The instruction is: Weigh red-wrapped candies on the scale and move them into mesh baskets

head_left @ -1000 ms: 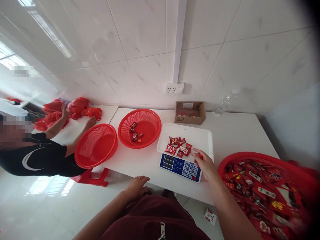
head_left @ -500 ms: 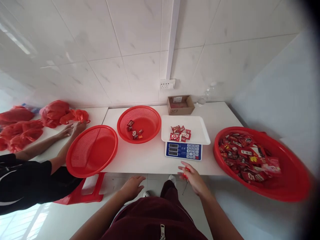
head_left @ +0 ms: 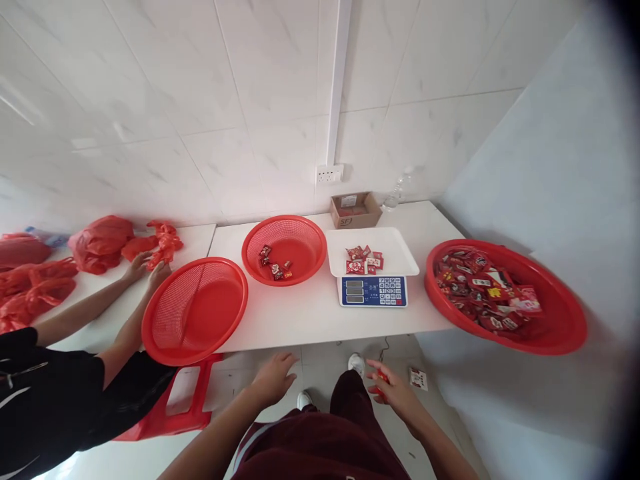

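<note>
Right hand [head_left: 397, 395]: grip half-curled; small red item [head_left: 383, 376], possibly a wrapped sweet, is held short of the tabletop's [head_left: 290, 323] front edge, packets [head_left: 355, 267] on scale [head_left: 373, 292] set beyond. Left hand [head_left: 275, 380]: farther off, grip slack, nothing seen held.

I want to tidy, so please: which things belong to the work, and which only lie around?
Likely in use: digital scale bearing red packets, heaped red basket, red item in right hand.

Probably lying about: cardboard box, clear plastic bottle.
</note>
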`<move>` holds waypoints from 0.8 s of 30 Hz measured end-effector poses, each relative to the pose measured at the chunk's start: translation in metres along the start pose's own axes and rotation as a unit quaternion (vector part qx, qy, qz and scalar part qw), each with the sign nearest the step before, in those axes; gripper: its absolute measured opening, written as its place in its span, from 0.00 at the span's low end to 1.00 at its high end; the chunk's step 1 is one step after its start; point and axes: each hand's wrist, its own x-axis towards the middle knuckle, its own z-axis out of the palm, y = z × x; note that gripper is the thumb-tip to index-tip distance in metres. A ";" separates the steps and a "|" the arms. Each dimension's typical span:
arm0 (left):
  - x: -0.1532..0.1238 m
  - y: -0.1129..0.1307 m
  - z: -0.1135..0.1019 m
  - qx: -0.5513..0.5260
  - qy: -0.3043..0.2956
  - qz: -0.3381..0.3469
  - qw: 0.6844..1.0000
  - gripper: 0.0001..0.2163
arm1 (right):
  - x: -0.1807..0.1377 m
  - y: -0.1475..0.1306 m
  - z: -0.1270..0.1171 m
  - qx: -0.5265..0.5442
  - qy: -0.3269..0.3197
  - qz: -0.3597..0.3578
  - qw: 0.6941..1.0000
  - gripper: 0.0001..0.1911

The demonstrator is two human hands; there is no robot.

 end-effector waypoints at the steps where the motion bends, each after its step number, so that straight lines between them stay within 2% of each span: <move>1: 0.003 -0.003 -0.003 0.008 0.038 -0.011 0.999 0.21 | 0.001 0.001 -0.001 -0.002 0.002 -0.001 1.000 0.24; 3: 0.011 -0.009 -0.016 0.028 0.138 -0.049 0.989 0.22 | 0.004 0.002 -0.003 -0.003 0.004 -0.008 1.000 0.25; 6: 0.022 -0.023 -0.050 0.040 0.289 -0.145 0.945 0.24 | 0.010 0.006 -0.011 0.000 0.005 -0.019 1.000 0.26; 8: 0.030 -0.035 -0.077 0.015 0.340 -0.229 0.912 0.27 | 0.014 0.008 -0.019 0.005 0.005 -0.019 1.000 0.26; 11: 0.040 -0.047 -0.105 -0.059 0.304 -0.305 0.901 0.31 | 0.019 0.007 -0.035 0.007 0.006 -0.006 1.000 0.27; 14: 0.053 -0.045 -0.110 -0.086 0.262 -0.321 0.906 0.32 | 0.025 -0.004 -0.056 0.002 0.007 -0.006 1.000 0.29; 19: 0.076 -0.019 -0.105 -0.039 0.210 -0.325 0.921 0.30 | 0.049 -0.035 -0.095 0.001 -0.014 -0.007 1.000 0.32; 24: 0.100 0.010 -0.119 0.041 0.127 -0.322 0.937 0.29 | 0.075 -0.070 -0.129 0.004 -0.025 -0.028 0.999 0.33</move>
